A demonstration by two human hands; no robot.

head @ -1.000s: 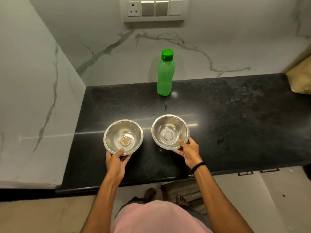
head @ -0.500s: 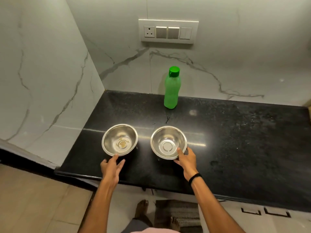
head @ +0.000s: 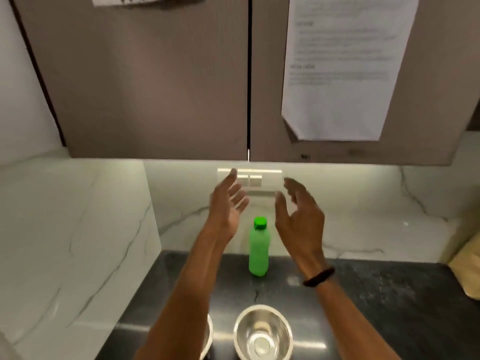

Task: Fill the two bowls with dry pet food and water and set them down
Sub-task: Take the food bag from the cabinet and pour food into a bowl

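Two empty steel bowls stand on the black counter (head: 389, 307) at the bottom of the view. The right bowl (head: 262, 333) shows in full; the left bowl (head: 208, 333) is mostly hidden behind my left forearm. A green bottle (head: 258, 246) with a green cap stands upright at the back of the counter. My left hand (head: 227, 203) and my right hand (head: 298, 216) are raised in the air above the bottle, palms facing each other, fingers apart, holding nothing. Both reach up toward the wall cabinet doors (head: 155, 87).
A switch plate (head: 270, 178) sits on the marble wall behind my hands. A printed paper sheet (head: 337, 68) hangs on the right cabinet door. A tan bag (head: 467, 266) stands at the counter's right edge. A marble side wall (head: 65, 242) closes the left.
Both hands have let go of the bowls and risen toward the cabinet. My head has tilted up, so the bowls have dropped to the bottom of the view.
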